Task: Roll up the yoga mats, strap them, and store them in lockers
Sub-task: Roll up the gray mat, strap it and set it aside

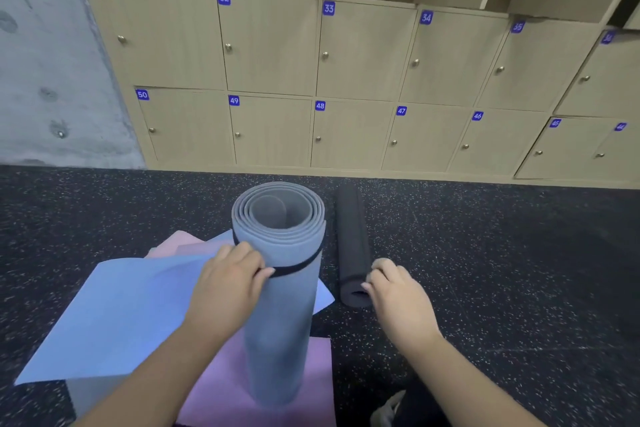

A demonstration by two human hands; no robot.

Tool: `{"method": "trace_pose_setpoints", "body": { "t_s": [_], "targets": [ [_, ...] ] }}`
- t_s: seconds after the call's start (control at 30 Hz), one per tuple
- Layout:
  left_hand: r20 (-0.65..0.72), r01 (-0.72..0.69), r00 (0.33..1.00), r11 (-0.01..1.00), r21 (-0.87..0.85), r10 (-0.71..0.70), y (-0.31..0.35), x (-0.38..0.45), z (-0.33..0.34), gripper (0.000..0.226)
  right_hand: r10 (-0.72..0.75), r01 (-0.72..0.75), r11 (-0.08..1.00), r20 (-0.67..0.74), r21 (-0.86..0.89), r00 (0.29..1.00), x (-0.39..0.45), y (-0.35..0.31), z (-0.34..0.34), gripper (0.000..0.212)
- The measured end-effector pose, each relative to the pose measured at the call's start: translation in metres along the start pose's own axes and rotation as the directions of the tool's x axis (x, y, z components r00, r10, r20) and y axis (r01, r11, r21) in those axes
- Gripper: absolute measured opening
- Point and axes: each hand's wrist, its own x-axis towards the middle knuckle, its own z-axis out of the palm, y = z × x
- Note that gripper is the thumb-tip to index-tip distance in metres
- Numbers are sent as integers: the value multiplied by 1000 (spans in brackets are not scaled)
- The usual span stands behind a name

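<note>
Speckled black rubber floor (485,253) before numbered wooden lockers (353,52): I am watching the left hand (225,284) gripping the upright, black-strapped grey rolled mat (280,305); right-hand fingers (375,279) are curling onto the lying black rolled mat (351,246). Flat blue mat (114,315) and pink mat (277,409) are awaiting rolling; nothing is stored yet.

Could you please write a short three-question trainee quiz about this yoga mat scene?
1. True or false: the black strap already circles the upright grey rolled mat.
2. Which hand touches the black rolled mat lying on the floor?
3. Multiple choice: the flat mats under the grey roll are A) green and yellow, B) blue and pink, C) red and white.

Key: 1 true; 2 the right hand, while the left hand holds the grey roll at the strap; 3 B.
</note>
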Motion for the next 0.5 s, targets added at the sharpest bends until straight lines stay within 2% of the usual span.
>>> {"method": "trace_pose_setpoints", "body": {
  "t_s": [0.1,0.2,0.3,0.37,0.4,0.5],
  "targets": [
    [60,-32,998,998,-59,36,3,3,1,31,-119,119,980,-7,160,993,13,-28,-11,26],
    [132,18,991,982,-190,7,17,5,7,32,-201,205,956,-40,210,979,30,-66,-15,26],
    [209,106,977,933,-344,-35,20,5,9,14,-168,169,953,-25,253,986,33,-84,-13,25],
    [224,99,975,925,-367,-16,20,4,8,9,-133,137,966,-37,219,990,34,-88,-10,15],
    [230,85,973,927,-364,1,20,3,7,12,-127,134,972,-47,195,991,34,-88,-7,4],
    [212,50,977,941,-335,24,18,-1,4,33,-147,156,979,-72,128,986,34,-86,-4,16]
  ]
}}
